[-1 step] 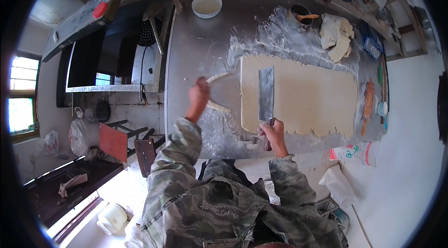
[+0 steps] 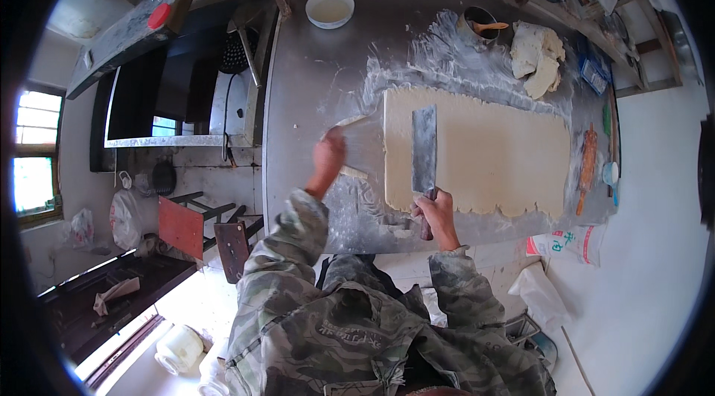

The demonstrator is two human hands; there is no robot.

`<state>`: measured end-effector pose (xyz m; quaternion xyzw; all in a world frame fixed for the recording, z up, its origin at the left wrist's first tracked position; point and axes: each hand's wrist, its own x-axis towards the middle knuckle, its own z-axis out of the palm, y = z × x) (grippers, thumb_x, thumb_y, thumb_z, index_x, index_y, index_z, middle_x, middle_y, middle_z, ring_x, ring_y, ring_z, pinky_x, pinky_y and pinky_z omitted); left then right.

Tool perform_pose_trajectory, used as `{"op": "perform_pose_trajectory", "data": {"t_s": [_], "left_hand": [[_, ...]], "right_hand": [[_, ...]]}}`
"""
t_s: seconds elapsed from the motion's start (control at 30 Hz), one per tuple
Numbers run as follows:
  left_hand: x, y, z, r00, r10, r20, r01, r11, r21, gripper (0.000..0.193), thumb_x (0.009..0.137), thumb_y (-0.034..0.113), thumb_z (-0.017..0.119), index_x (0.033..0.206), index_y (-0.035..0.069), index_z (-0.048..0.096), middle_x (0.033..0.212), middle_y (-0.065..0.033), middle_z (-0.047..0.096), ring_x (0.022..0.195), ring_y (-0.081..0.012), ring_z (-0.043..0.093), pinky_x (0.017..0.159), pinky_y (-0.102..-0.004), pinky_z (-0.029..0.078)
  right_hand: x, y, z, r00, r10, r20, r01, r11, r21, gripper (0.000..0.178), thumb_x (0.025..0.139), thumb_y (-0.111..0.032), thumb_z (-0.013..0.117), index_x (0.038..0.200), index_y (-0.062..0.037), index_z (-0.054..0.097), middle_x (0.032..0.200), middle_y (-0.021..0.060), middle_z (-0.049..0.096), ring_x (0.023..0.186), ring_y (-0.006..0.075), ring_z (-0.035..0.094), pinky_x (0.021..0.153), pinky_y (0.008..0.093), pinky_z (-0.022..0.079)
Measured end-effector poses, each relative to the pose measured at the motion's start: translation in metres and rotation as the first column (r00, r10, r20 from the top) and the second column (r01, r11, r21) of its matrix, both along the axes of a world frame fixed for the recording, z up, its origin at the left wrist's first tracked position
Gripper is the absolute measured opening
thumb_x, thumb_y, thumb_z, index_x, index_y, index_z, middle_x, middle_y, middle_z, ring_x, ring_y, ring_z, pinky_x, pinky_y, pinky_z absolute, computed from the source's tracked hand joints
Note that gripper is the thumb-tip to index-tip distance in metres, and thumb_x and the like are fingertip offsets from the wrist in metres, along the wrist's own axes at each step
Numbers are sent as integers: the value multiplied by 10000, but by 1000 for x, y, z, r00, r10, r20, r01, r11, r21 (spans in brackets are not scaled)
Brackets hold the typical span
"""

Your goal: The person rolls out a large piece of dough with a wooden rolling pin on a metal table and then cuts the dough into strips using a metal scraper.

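A large rolled-out sheet of dough [image 2: 499,154] lies on the floured metal table, its near edge ragged. My right hand [image 2: 439,221] is closed round the dark handle of a cleaver [image 2: 424,147], whose long flat blade rests over the left part of the sheet. Left of the sheet, my left hand [image 2: 329,158] is closed on a thin dough strip [image 2: 354,172]; motion blurs the fingers. The strip's two ends stick out on the hand's right side, and its middle is hidden by the hand.
A white bowl [image 2: 330,9] of pale liquid stands at the far left. At the far right are a metal pot [image 2: 477,26] with a wooden-handled tool and a dough lump [image 2: 538,57]. A rolling pin [image 2: 586,169] lies by the right edge. Stools [image 2: 181,225] stand at lower left.
My left hand has moved slightly nearer me and to the right, and the strip's visible ends look shorter. The right hand and cleaver have stayed in place.
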<state>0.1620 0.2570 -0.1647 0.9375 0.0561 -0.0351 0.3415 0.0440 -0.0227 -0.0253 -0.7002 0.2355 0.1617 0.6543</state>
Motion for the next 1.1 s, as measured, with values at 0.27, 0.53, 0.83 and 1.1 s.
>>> {"op": "perform_pose_trajectory", "data": {"t_s": [0.27,0.53,0.83,1.1], "left_hand": [[-31,-107,-14,999,-34,-30,18,910,-415,342,914,133,517,1242,83,598,1023,-221,674,982,-402,644,809,-451,516],[-23,-101,-3,997,-14,-79,-33,826,-563,349,911,151,562,1224,4,613,1173,-197,661,1092,-330,643,886,-385,508],[-12,-80,-35,973,-173,-149,-13,608,-794,378,897,109,607,1224,-81,602,1363,-207,562,1212,-243,564,951,-307,458],[15,-66,-9,995,-97,35,101,860,-501,454,846,162,599,1272,5,579,1213,-264,610,1127,-391,597,947,-407,475]], "right_hand": [[-13,24,-9,995,94,-24,-96,991,-98,118,814,-79,636,810,33,601,670,91,638,548,155,626,511,296,502],[-24,35,-29,995,99,-34,-101,992,-79,130,839,-54,616,888,66,616,706,99,642,548,173,630,502,300,523],[13,25,-30,987,124,102,-115,990,-84,149,816,-84,616,859,59,610,686,96,630,530,174,628,509,300,520],[67,9,-31,980,134,149,-134,991,-13,138,826,-84,614,847,50,587,679,84,601,559,164,612,513,296,512]]}}
